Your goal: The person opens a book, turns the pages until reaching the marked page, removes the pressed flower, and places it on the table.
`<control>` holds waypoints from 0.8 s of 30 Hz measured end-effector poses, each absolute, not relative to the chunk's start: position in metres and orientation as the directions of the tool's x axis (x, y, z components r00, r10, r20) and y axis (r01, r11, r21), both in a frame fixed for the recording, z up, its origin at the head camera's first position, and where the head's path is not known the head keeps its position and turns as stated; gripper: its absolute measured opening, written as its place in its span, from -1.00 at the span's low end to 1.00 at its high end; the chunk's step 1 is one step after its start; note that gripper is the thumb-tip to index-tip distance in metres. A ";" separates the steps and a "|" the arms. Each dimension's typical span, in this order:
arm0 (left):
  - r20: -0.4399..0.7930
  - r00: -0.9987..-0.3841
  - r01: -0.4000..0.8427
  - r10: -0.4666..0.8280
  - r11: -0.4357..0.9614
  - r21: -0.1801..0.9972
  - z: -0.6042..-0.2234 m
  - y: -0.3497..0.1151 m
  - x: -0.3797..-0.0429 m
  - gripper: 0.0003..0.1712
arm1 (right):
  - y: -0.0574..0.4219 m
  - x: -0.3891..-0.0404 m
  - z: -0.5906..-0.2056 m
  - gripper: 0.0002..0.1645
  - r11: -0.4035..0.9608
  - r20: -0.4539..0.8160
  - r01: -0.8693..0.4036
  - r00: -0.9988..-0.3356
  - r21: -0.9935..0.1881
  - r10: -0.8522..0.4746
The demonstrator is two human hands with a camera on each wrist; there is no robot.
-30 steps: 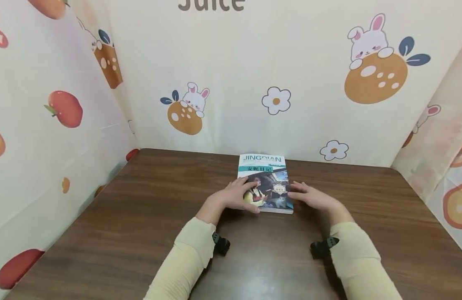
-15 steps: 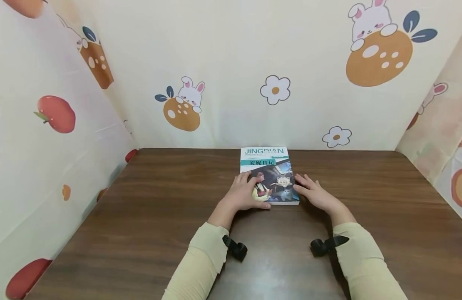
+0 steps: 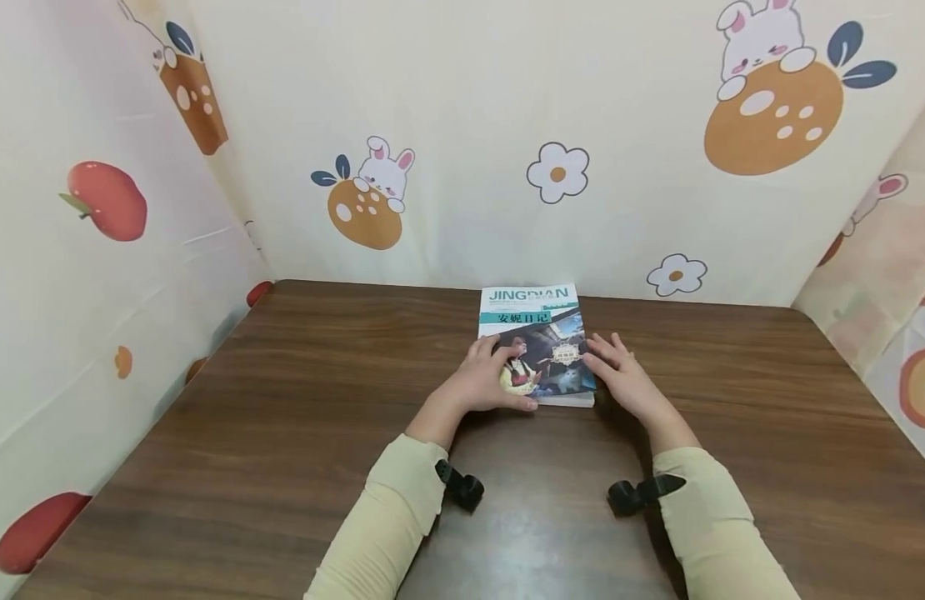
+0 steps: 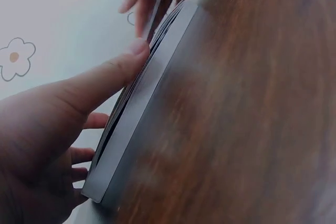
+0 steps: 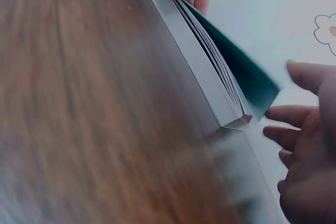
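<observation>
A paperback book lies near the back edge of the table, its illustrated cover facing up. My left hand holds the lower left of it, thumb along the near edge and fingers at the left side. In the left wrist view that thumb lies against the page block. At the book's right edge is my right hand, fingers spread and relaxed. The right wrist view shows the front cover lifted off the pages at its near right corner, with the right fingertips right at that corner.
The brown wooden table ends at a white curtain printed with rabbits, fruit and flowers. More printed cloth closes off both sides. Each sleeve cuff carries a black wrist camera.
The front cover's near right corner has lifted, baring more of the page edge. My right fingers have shifted up along the book's right side. The left hand keeps its place; the head view has shifted.
</observation>
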State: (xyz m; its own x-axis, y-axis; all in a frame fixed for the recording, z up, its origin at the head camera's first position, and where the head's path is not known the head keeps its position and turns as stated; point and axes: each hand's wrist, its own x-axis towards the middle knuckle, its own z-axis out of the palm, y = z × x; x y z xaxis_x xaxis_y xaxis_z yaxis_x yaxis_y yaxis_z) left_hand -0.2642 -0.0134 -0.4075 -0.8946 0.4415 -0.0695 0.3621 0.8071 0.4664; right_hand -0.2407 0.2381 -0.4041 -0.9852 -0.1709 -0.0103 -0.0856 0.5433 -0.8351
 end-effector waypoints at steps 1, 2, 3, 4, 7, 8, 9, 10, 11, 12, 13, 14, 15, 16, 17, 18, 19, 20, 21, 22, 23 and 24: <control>-0.063 -0.895 0.366 0.441 0.808 0.461 -0.408 -0.013 -0.264 0.16 | 0.237 -0.240 -0.403 -0.29 0.524 0.000 -0.081 -0.988 -0.848 -0.153; -0.052 -0.896 0.371 0.441 0.809 0.456 -0.409 -0.012 -0.264 0.17 | 0.236 -0.240 -0.403 -0.29 0.507 0.008 -0.075 -0.991 -0.859 -0.133; -0.039 -0.897 0.378 0.440 0.810 0.448 -0.410 -0.011 -0.264 0.17 | 0.235 -0.240 -0.402 -0.30 0.482 0.011 -0.067 -0.993 -0.874 -0.119; -0.029 -0.899 0.380 0.437 0.813 0.442 -0.410 -0.010 -0.264 0.18 | 0.233 -0.240 -0.402 -0.29 0.454 0.014 -0.063 -0.994 -0.889 -0.111; 0.010 -0.905 0.391 0.425 0.822 0.414 -0.410 -0.007 -0.263 0.20 | 0.227 -0.239 -0.400 -0.28 0.344 0.007 -0.044 -0.994 -0.938 -0.109; 0.022 -0.907 0.392 0.420 0.824 0.409 -0.410 -0.006 -0.263 0.20 | 0.225 -0.238 -0.399 -0.28 0.301 0.007 -0.042 -0.993 -0.953 -0.117; 0.033 -0.908 0.396 0.418 0.829 0.395 -0.409 -0.005 -0.263 0.19 | 0.223 -0.238 -0.398 -0.28 0.250 0.005 -0.038 -0.991 -0.968 -0.131; 0.043 -0.910 0.396 0.413 0.833 0.387 -0.408 -0.004 -0.263 0.19 | 0.222 -0.237 -0.397 -0.28 0.194 0.012 -0.042 -0.989 -0.980 -0.150; 0.055 -0.910 0.401 0.412 0.833 0.382 -0.407 -0.003 -0.263 0.18 | 0.221 -0.237 -0.397 -0.28 0.141 0.018 -0.043 -0.985 -0.989 -0.170; 0.069 -0.909 0.405 0.412 0.832 0.378 -0.406 -0.002 -0.263 0.17 | 0.221 -0.237 -0.396 -0.28 0.092 0.029 -0.048 -0.980 -0.995 -0.195; 0.080 -0.907 0.411 0.413 0.830 0.376 -0.405 -0.001 -0.263 0.17 | 0.220 -0.236 -0.396 -0.29 0.046 0.042 -0.054 -0.975 -0.998 -0.219; 0.092 -0.904 0.419 0.417 0.828 0.372 -0.404 0.000 -0.262 0.16 | 0.220 -0.236 -0.395 -0.29 0.005 0.057 -0.060 -0.968 -0.998 -0.245; 0.107 -0.900 0.432 0.423 0.826 0.363 -0.403 0.001 -0.262 0.15 | 0.221 -0.236 -0.395 -0.30 -0.030 0.066 -0.061 -0.961 -0.998 -0.270; 0.125 -0.896 0.442 0.427 0.822 0.360 -0.402 0.003 -0.260 0.14 | 0.220 -0.235 -0.395 -0.31 -0.056 0.078 -0.065 -0.953 -0.996 -0.293; 0.152 -0.889 0.458 0.433 0.816 0.353 -0.401 0.004 -0.259 0.11 | 0.220 -0.235 -0.395 -0.32 -0.069 0.086 -0.068 -0.946 -0.995 -0.313; 0.187 -0.881 0.474 0.435 0.809 0.348 -0.400 0.005 -0.258 0.07 | 0.220 -0.234 -0.395 -0.33 -0.082 0.092 -0.069 -0.940 -0.994 -0.328; 0.229 -0.870 0.492 0.437 0.801 0.341 -0.399 0.005 -0.257 0.02 | 0.220 -0.233 -0.395 -0.34 -0.092 0.101 -0.074 -0.935 -0.993 -0.341; 0.275 -0.856 0.511 0.437 0.792 0.334 -0.398 0.006 -0.256 -0.04 | 0.220 -0.234 -0.395 -0.34 -0.095 0.107 -0.078 -0.931 -0.992 -0.348; 0.324 -0.840 0.531 0.435 0.781 0.329 -0.397 0.006 -0.256 -0.10 | 0.220 -0.234 -0.396 -0.34 -0.089 0.110 -0.084 -0.931 -0.993 -0.347; 0.378 -0.819 0.555 0.431 0.764 0.330 -0.396 0.006 -0.256 -0.15 | 0.220 -0.234 -0.397 -0.33 -0.079 0.115 -0.094 -0.932 -0.992 -0.343; 0.436 -0.793 0.580 0.425 0.745 0.330 -0.394 0.006 -0.256 -0.18 | 0.221 -0.234 -0.398 -0.33 -0.058 0.120 -0.107 -0.936 -0.993 -0.331; 0.494 -0.765 0.607 0.414 0.720 0.336 -0.393 0.005 -0.256 -0.19 | 0.222 -0.235 -0.399 -0.32 -0.012 0.116 -0.118 -0.944 -0.993 -0.310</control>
